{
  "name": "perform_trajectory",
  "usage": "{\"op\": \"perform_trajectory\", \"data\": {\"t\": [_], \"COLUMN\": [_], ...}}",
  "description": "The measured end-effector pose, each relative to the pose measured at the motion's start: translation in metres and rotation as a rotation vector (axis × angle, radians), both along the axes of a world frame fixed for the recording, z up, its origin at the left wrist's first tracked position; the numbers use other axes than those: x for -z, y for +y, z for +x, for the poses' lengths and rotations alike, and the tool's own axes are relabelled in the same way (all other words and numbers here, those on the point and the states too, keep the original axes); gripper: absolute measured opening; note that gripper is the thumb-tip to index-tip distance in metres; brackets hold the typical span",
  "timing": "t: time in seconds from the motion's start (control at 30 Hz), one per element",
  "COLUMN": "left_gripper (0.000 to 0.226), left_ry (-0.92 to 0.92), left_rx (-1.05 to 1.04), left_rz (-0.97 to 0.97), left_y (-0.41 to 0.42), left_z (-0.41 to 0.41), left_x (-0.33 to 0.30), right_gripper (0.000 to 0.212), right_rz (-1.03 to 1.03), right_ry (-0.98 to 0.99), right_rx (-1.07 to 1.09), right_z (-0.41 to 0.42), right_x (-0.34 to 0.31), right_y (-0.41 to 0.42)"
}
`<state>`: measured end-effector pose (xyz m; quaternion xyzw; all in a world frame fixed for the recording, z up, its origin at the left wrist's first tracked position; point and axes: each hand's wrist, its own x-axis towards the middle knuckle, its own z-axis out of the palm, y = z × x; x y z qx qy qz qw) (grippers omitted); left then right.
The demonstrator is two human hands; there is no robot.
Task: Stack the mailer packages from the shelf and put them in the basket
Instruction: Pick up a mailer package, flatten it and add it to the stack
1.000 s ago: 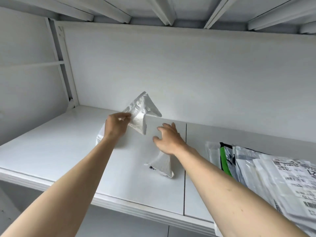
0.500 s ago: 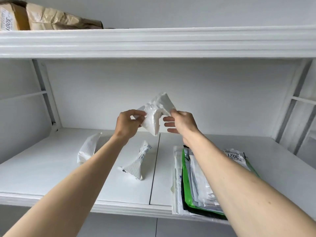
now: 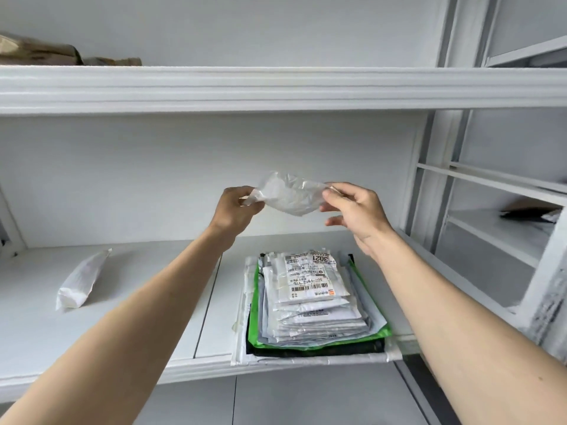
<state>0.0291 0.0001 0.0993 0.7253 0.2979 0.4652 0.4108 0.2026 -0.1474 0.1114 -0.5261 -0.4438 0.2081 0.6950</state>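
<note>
Head view shows me holding a small clear mailer (image 3: 287, 193) up in the air, right above the stack (image 3: 310, 302) on the shelf (image 3: 122, 326). My left hand (image 3: 234, 210) pinches one end and my right hand (image 3: 352, 207) pinches the other. I think I am adding it to the pile. Next I should lay it flat on top. One white mailer (image 3: 80, 279) waits far to the left. I see no basket.
</note>
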Motion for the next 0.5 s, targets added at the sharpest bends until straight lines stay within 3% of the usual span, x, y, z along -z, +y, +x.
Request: {"op": "perform_trajectory", "data": {"t": [0.1,0.17,0.23,0.37,0.5], "left_gripper": [0.021,0.034,0.034,0.025,0.035], "left_ry": [-0.060,-0.091,-0.079,0.009,0.042], "left_rx": [0.116,0.218,0.273,0.218,0.161], "left_rz": [-0.308,-0.563,-0.670,-0.484,-0.470], "left_y": [-0.014,-0.020,-0.024,-0.033,-0.035], "left_z": [0.018,0.022,0.029,0.038,0.044], "left_x": [0.000,0.003,0.010,0.032,0.052], "right_gripper": [0.026,0.034,0.028,0.021,0.029], "right_rz": [0.006,-0.058,-0.154,-0.302,-0.353], "right_ry": [0.126,0.007,-0.213,-0.443,-0.590], "right_rx": [-0.070,-0.001,0.052,0.012,0.117], "right_z": [0.012,0.018,0.023,0.024,0.024], "right_x": [0.003,0.013,0.027,0.050,0.059], "right_y": [-0.020,-0.027,-0.039,-0.049,-0.036]}}
